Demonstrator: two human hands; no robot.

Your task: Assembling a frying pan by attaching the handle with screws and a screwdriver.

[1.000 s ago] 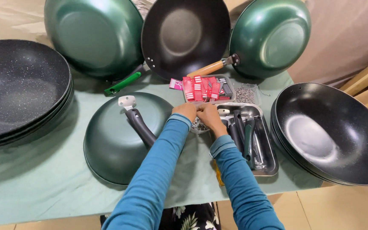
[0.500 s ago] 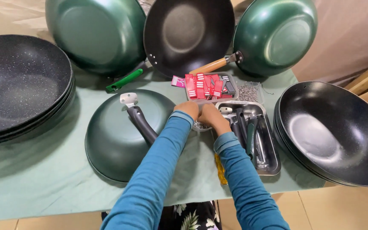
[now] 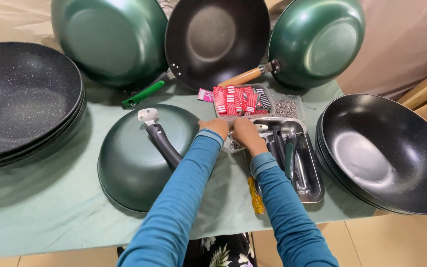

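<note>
Both hands, left (image 3: 215,127) and right (image 3: 243,136), unmoved at frame centre, pinching something too small to identify beside metal tray (image 3: 313,190); green cloth (image 3: 40,207) over table, tiled floor (image 3: 396,242) below.

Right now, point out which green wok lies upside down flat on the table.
The green wok beside the left hand, bottom up on the tablecloth with its black handle across it. The other two green woks lean propped at the back.

Whatever the left hand (image 3: 214,127) and right hand (image 3: 243,136) pinch is hidden.
</note>
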